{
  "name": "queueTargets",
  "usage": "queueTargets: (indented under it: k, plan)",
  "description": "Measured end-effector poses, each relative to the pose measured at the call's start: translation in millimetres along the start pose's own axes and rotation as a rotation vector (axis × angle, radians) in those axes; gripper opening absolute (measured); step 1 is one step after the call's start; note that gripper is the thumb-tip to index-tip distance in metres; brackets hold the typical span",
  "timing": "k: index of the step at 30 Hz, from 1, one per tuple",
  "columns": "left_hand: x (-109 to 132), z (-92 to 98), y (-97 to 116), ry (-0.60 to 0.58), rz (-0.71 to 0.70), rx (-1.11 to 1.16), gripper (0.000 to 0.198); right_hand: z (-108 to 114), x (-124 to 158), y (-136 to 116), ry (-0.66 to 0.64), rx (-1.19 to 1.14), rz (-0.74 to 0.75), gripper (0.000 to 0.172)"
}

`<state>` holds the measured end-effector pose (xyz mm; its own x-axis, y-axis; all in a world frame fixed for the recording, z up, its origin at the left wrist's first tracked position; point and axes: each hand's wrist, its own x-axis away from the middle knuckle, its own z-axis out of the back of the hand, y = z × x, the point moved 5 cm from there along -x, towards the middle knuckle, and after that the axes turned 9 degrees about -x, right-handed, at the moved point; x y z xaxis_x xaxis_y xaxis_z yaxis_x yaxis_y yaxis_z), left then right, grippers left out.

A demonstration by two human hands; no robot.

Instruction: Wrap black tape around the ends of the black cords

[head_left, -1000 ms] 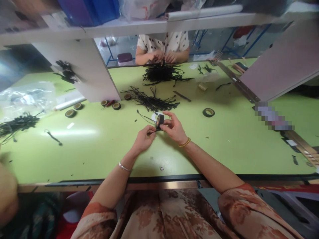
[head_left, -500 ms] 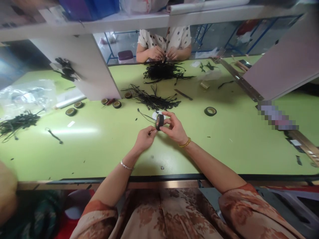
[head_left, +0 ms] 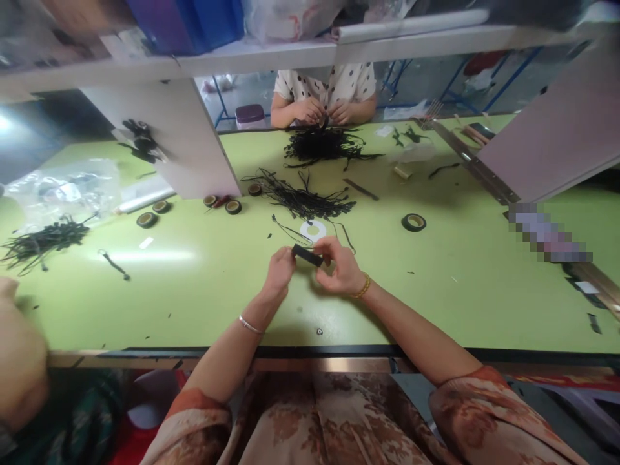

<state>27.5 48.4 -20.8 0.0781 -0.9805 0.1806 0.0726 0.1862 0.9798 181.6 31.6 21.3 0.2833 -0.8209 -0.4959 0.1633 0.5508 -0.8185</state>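
Observation:
Over the green table, a roll of black tape (head_left: 308, 256) is tilted edge-on between my two hands. My right hand (head_left: 339, 268) grips its right end between thumb and fingers. Against its left end, my left hand (head_left: 279, 270) is closed, thumb on top; what its fingers pinch is hidden. A thin black cable (head_left: 290, 229) lies just beyond the roll, beside a white paper ring (head_left: 313, 230). To the right of that ring lies another thin cable (head_left: 347, 237).
A heap of black cables (head_left: 305, 197) lies ahead, and a co-worker's hands (head_left: 324, 113) work over a second heap (head_left: 320, 143). More tape rolls (head_left: 146, 219) sit on the left, one tape roll (head_left: 413, 222) on the right. A white upright panel (head_left: 194, 142) stands left.
The tape roll has turned from upright to tilted edge-on, and my right hand has shifted slightly lower with it. The white ring behind is now more exposed. The whole view has shifted a little.

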Motion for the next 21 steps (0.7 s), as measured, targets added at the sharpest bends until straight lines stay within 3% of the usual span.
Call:
queueTargets:
  k: [3, 6, 10, 14, 18, 21]
  plan:
    - [-3.4, 1.4, 2.2, -0.064, 0.068, 0.271, 0.026, -4.7, 2.5, -2.7, -0.07, 0.292, 0.137, 0.039]
    - [-3.2, 5.1, 10.7, -0.129, 0.033, 0.319, 0.035, -6.8, 2.4, -0.6, -0.07, 0.371, 0.174, 0.036]
    - [-1.8, 11.8, 18.1, -0.116, -0.136, 0.061, 0.038, -6.6, 1.3, 0.0, -0.037, 0.373, 0.181, 0.035]
    - [-2.7, 12.3, 13.6, -0.073, -0.242, -0.267, 0.03, -2.9, 0.4, 3.7, -0.018, 0.364, 0.072, 0.027]
    - [-5.0, 8.9, 10.6, -0.145, -0.283, -0.384, 0.019, 1.1, -1.5, 3.0, -0.021, 0.352, 0.065, 0.022]
    - [-3.6, 11.0, 20.3, -0.108, -0.411, -0.477, 0.011, 3.5, -3.3, 0.8, -0.02, 0.37, 0.106, 0.022]
